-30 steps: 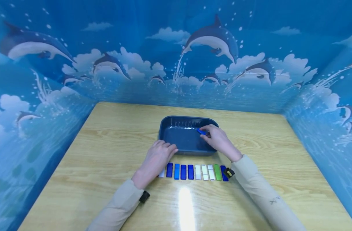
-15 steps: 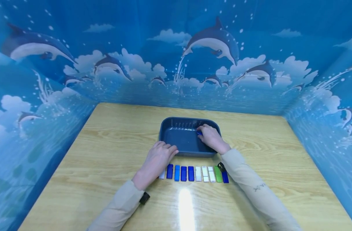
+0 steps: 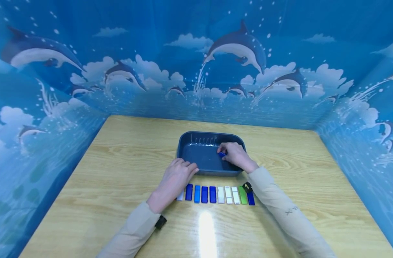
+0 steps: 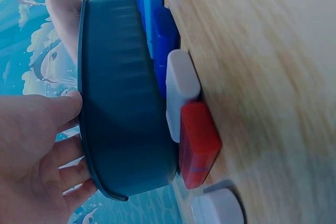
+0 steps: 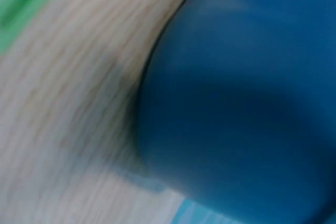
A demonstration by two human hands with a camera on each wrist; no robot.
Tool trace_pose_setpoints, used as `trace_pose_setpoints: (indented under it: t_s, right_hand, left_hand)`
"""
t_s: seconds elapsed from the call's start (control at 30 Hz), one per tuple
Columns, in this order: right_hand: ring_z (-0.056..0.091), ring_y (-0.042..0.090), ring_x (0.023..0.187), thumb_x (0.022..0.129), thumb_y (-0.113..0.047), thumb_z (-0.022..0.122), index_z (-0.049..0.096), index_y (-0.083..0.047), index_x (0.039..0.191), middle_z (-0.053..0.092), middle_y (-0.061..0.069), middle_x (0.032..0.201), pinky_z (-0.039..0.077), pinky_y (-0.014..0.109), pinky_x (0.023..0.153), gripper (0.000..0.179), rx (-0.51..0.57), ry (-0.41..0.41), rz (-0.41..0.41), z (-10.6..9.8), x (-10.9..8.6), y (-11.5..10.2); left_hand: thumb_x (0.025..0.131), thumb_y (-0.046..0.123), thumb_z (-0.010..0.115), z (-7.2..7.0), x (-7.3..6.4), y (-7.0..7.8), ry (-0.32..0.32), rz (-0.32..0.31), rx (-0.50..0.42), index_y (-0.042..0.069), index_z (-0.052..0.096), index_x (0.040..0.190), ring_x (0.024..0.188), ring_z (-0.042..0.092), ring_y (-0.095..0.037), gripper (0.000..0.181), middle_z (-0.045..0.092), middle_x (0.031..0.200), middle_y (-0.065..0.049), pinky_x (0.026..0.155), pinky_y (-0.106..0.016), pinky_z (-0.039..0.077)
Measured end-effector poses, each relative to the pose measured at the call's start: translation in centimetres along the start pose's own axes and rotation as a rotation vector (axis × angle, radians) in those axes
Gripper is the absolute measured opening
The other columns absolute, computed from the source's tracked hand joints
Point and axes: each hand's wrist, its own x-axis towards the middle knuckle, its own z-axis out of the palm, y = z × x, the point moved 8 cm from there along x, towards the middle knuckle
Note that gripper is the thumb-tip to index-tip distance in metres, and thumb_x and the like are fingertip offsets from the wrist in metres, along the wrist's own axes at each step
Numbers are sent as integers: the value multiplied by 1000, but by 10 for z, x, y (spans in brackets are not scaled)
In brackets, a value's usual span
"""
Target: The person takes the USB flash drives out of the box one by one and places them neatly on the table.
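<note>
A dark blue rectangular tray [image 3: 196, 157] stands on the table. My left hand [image 3: 177, 173] holds its near left rim; in the left wrist view the thumb [image 4: 69, 107] is at the rim and the other fingertips go out of sight behind it. Inside the tray's right part, my right hand [image 3: 236, 154] pinches a small blue oblong stick [image 3: 222, 154], mostly covered by the fingers. The right wrist view is blurred: the tray's outer wall [image 5: 231, 93] fills much of it, and neither that hand nor the stick shows there.
Several similar sticks lie in a row before the tray, among them a blue stick [image 3: 204, 194], a white stick [image 3: 228, 195] and a green stick [image 3: 243, 195]. A red stick [image 4: 198, 142] sits near the left hand. Dolphin-printed curtains [image 3: 196, 104] enclose the table [image 3: 145, 143].
My right hand has moved left into the tray with the blue stick, which then came slightly nearer the front. My left hand stays at the rim.
</note>
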Motion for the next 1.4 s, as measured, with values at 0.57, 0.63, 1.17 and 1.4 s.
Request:
trace_pose_setpoints:
  t_s: [0.57, 0.63, 1.17, 1.4]
  right_hand:
    - [70, 28, 92, 92, -2, 73, 69, -9, 124, 68, 11, 110, 60, 36, 68, 33, 347, 218, 3, -49, -79, -11]
    - [71, 27, 91, 92, -3, 73, 69, -9, 125, 68, 11, 109, 60, 33, 68, 34, 361, 232, 8, -50, -90, -5]
    - [73, 26, 87, 92, -3, 73, 67, -4, 124, 67, 17, 113, 58, 25, 64, 33, 401, 165, 223, -24, -161, 55]
    - [70, 18, 79, 88, -7, 77, 68, -1, 120, 70, 11, 101, 52, 27, 61, 34, 318, 78, 263, -8, -171, 70]
  left_hand:
    - [106, 30, 55, -1, 0, -1, 39, 13, -17, 16, 74, 109, 96, 67, -20, 24, 76, 102, -1, 109, -46, 46]
    - [106, 30, 55, -1, 0, -1, 39, 13, -16, 16, 74, 109, 96, 67, -20, 24, 76, 102, -1, 109, -46, 46]
    - [106, 29, 56, 1, 0, -2, 41, 9, -30, 16, 74, 109, 97, 66, -21, 23, 76, 102, -1, 110, -46, 45]
    - [106, 31, 56, 0, 0, -1, 54, 17, -11, 15, 75, 108, 95, 67, -21, 24, 77, 101, -1, 109, -46, 46]
